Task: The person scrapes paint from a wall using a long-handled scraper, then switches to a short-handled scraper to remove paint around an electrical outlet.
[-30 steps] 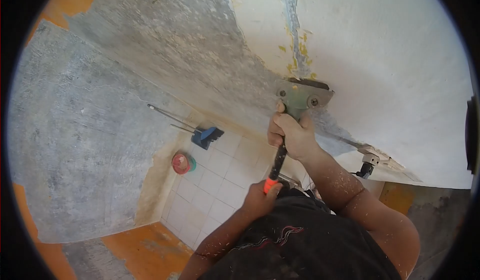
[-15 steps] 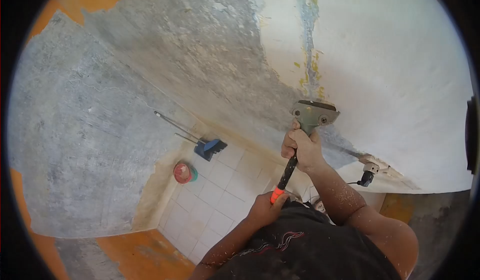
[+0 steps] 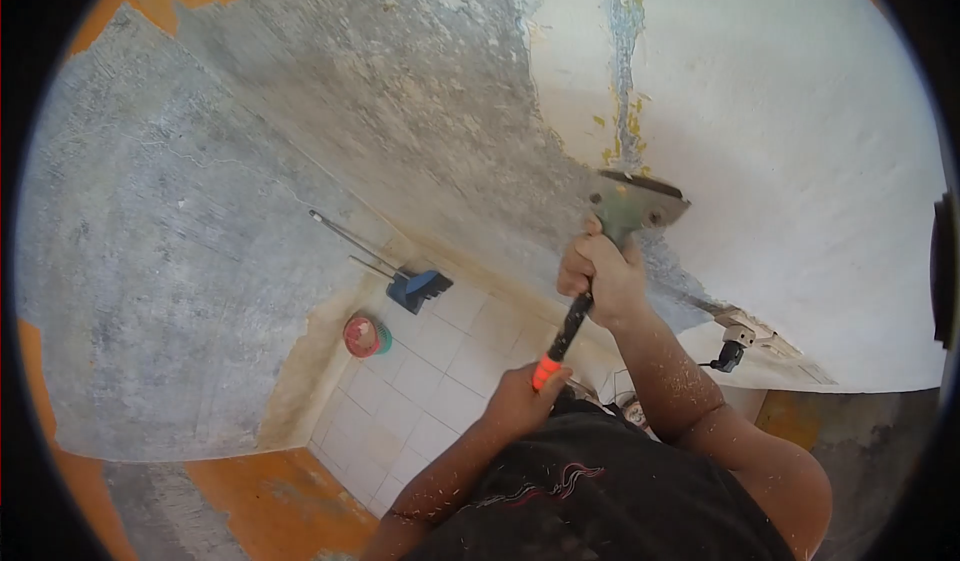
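Both my hands are wrapped round one long-handled wall scraper point(image 3: 625, 209). Its wide greenish head, with a dark blade edge and two screws, is against or very near the white painted wall point(image 3: 770, 161), at the lower end of a bare, yellow-flecked strip point(image 3: 625, 91). My right hand point(image 3: 605, 271) is closed on the neck just below the head. Lower down, my left hand point(image 3: 522, 399) grips the handle's orange end, close to my dark shirt. The head is slightly blurred. Pale flakes speckle my forearms.
Scraped grey wall point(image 3: 420, 81) adjoins the white paint. A black plug sits in a wall socket point(image 3: 738, 337) at right. On the tiled floor point(image 3: 425, 381) are a blue dustpan point(image 3: 415, 289) with a long handle and a red bucket point(image 3: 362, 336) beside something green.
The scraper head has slid a little up the wall, and both hands have moved up with it. The whole view has shifted slightly.
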The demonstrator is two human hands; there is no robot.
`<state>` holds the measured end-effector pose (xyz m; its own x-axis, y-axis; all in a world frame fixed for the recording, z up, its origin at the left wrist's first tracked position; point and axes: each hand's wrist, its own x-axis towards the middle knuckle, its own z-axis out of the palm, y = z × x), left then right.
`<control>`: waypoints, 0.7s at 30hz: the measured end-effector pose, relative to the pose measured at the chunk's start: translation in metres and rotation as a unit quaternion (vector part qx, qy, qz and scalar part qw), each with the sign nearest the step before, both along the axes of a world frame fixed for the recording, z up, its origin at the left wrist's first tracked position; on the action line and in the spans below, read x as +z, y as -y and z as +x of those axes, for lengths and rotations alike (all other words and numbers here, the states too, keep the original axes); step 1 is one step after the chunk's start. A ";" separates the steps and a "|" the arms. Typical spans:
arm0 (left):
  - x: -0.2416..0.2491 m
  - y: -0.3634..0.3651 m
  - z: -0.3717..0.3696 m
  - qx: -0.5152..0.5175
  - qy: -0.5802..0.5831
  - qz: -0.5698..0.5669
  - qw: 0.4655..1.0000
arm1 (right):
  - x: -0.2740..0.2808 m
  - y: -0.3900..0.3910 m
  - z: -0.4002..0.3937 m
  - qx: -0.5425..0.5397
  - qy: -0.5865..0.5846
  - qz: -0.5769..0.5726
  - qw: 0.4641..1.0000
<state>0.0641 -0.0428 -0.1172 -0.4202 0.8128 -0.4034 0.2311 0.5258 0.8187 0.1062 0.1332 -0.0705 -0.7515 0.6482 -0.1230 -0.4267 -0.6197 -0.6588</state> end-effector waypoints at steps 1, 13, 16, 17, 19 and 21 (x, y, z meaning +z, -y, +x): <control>-0.002 0.003 0.004 -0.007 0.008 0.029 1.000 | -0.006 0.002 0.007 -0.007 -0.004 -0.013 1.000; -0.004 -0.006 0.007 0.031 -0.003 0.023 0.999 | 0.002 -0.006 -0.008 0.001 0.010 0.024 1.000; -0.004 -0.008 0.001 0.051 0.050 0.028 0.997 | 0.012 -0.002 -0.012 0.016 0.030 -0.002 0.999; -0.003 -0.007 -0.004 0.046 0.043 0.018 0.998 | 0.011 -0.002 -0.014 0.012 0.016 -0.005 1.000; -0.006 0.002 -0.002 0.046 0.034 0.003 0.998 | 0.005 0.003 -0.014 -0.002 0.004 -0.020 1.000; -0.008 0.006 0.007 0.047 0.016 -0.004 0.999 | 0.000 0.004 -0.007 0.013 0.021 -0.023 0.999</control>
